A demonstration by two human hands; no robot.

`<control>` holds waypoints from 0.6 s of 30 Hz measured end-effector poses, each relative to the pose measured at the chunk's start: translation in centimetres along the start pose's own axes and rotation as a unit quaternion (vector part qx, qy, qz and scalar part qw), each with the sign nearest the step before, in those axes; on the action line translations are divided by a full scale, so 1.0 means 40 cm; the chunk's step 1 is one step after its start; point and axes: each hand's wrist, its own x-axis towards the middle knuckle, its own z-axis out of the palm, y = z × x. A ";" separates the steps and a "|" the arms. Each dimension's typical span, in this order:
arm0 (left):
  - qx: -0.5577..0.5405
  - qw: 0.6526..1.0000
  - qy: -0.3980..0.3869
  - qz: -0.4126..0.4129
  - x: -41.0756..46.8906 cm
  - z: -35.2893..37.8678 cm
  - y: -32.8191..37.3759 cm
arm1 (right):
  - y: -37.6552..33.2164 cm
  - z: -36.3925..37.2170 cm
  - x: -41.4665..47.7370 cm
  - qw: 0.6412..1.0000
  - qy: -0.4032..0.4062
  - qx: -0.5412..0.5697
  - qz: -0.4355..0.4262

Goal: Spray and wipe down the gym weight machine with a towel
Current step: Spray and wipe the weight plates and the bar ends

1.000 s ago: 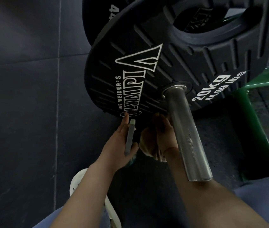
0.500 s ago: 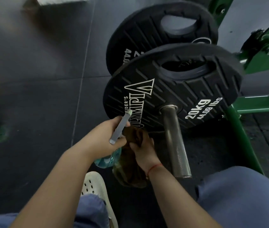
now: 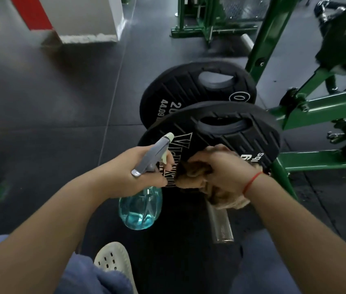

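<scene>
Here the tan towel [image 3: 191,177] is bunched against the front black weight plate [image 3: 242,134], above its steel sleeve [image 3: 220,225], with the grip of the right hand [image 3: 225,168] curled tight round it. Just beside it, the left hand [image 3: 138,166] wraps its grip round the neck of a blue spray bottle [image 3: 140,206], nozzle toward the plate.

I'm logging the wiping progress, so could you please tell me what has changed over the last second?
The right hand, gripping the towel, moved from the front plate's lower edge rightward onto the steel sleeve, and now covers the sleeve's base at the hub. Unchanged: the left hand holds the spray bottle beside the plate's lettering, and the plate stays on the sleeve.
</scene>
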 end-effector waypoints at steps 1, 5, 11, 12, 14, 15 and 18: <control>0.003 1.000 0.000 0.001 0.006 0.001 0.003 | 0.003 0.035 -0.001 0.998 0.001 -0.044 0.041; 0.036 0.999 -0.004 -0.008 0.042 0.007 -0.002 | -0.014 0.163 -0.028 0.991 0.043 -0.036 0.117; 0.030 0.999 -0.038 -0.009 0.070 0.008 0.006 | -0.043 0.177 -0.094 0.992 0.060 -0.080 0.073; 0.033 0.998 -0.051 -0.009 0.073 0.010 0.007 | -0.040 0.186 -0.111 0.994 0.063 -0.076 0.052; 0.042 0.997 -0.069 -0.006 0.083 0.015 0.013 | -0.027 0.215 -0.135 0.992 0.105 -0.074 0.011; 0.044 0.996 -0.073 -0.003 0.084 0.017 0.018 | -0.020 0.228 -0.136 0.989 0.125 -0.079 0.007; 0.036 0.997 -0.071 -0.001 0.089 0.024 0.023 | 0.002 0.245 -0.094 0.983 0.170 -0.042 0.053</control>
